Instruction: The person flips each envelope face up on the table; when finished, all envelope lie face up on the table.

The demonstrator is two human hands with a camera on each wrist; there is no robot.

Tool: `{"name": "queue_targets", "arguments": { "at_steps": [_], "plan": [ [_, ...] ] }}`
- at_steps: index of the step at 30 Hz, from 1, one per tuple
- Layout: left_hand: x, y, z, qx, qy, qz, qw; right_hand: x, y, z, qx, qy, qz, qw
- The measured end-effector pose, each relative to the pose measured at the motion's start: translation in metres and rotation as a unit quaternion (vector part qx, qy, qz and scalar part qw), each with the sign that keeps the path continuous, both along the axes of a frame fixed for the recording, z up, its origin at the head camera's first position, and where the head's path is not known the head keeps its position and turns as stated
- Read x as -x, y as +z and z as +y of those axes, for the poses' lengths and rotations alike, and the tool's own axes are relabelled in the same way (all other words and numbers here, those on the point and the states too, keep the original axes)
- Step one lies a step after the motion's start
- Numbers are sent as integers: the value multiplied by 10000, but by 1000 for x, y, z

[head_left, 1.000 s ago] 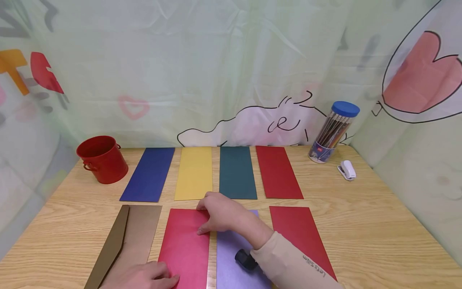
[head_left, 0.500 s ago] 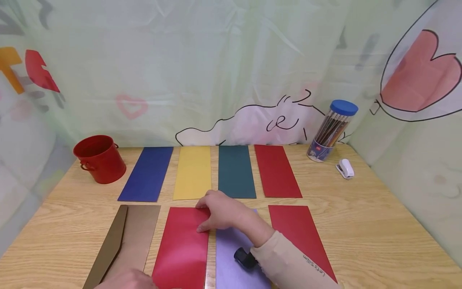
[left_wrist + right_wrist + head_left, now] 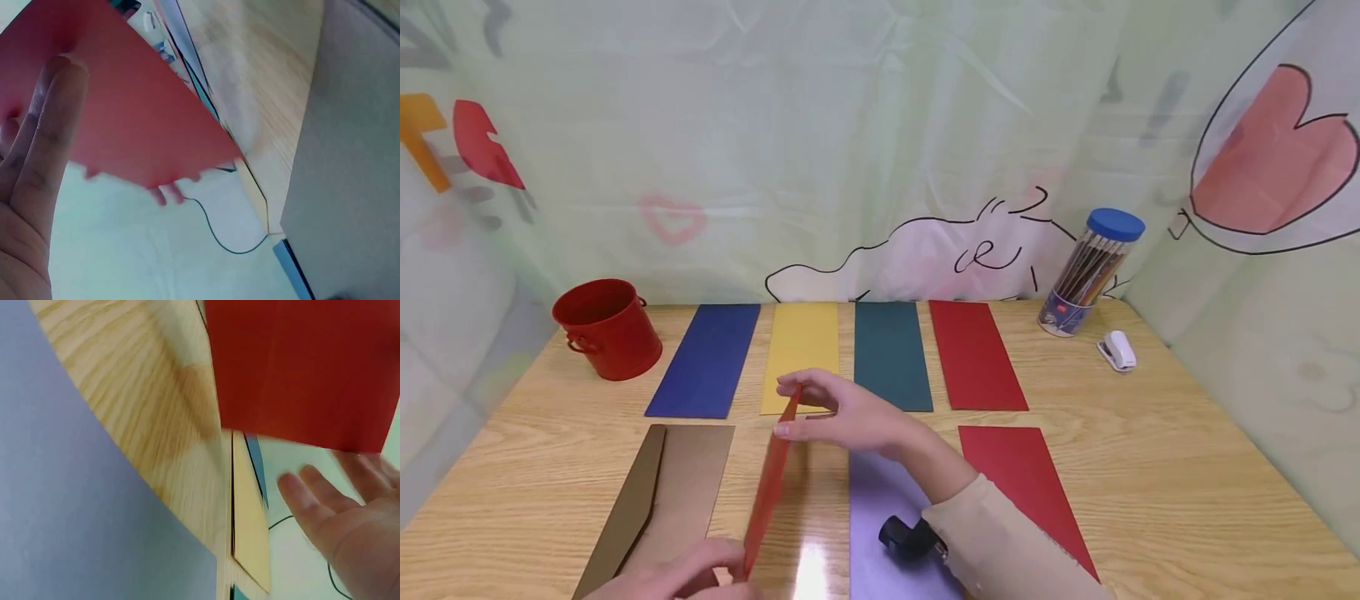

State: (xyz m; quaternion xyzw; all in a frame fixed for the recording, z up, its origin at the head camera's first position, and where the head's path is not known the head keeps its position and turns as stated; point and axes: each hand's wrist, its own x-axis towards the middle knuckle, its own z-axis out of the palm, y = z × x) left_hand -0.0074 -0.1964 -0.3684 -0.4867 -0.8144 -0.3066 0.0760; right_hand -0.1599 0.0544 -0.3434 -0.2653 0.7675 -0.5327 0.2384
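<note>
A red envelope (image 3: 769, 492) stands nearly edge-on above the table, raised along its length. My left hand (image 3: 688, 573) pinches its near end, and in the left wrist view the straight fingers (image 3: 53, 119) lie along its face. At the far end my right hand (image 3: 850, 417) holds the top corner between thumb and fingers. The right wrist view has the lower part of the red envelope (image 3: 306, 375) with the right hand (image 3: 356, 531) at its end. Left of it lies a brown envelope (image 3: 688, 483) with its flap open; a lilac envelope (image 3: 880, 517) lies under my right forearm.
A back row holds blue (image 3: 703, 358), yellow (image 3: 805, 342), dark green (image 3: 891, 358) and red (image 3: 977, 358) envelopes. Another red envelope (image 3: 1022, 492) lies at front right. A red bucket (image 3: 617, 333), a pencil tub (image 3: 1078, 283) and a white stapler (image 3: 1117, 351) stand farther out.
The red envelope lay flat on the table earlier; now it is lifted and turned up on edge. My right hand has risen slightly leftward, and the left hand now grips the near end.
</note>
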Motion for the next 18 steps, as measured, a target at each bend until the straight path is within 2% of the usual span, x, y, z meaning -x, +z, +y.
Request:
{"name": "queue_targets", "arguments": {
  "at_steps": [3, 4, 6, 9, 13, 15, 18],
  "plan": [
    [-2, 5, 1, -575, 132, 744, 9955, 2, 0, 4, 394, 120, 16, 9991],
    [-1, 6, 0, -707, 186, 807, 9941, 3, -1, 5, 403, 165, 98, 9990],
    [1, 5, -2, -873, 326, 696, 9932, 3, -2, 8, 281, 226, 278, 9990],
    [8, 3, -7, -502, 616, 622, 9949, 3, -4, 8, 2, 321, 380, 9988],
    [14, -2, -9, 61, 931, 984, 9908, 3, -6, 5, -344, 370, 552, 9972],
    [16, -6, -9, 111, 899, 1197, 9887, 3, -7, 3, -555, 300, 784, 9949],
    [20, -12, -13, 422, 845, 930, 9912, 4, -9, 0, -773, 105, 1034, 9916]
  ]
}}
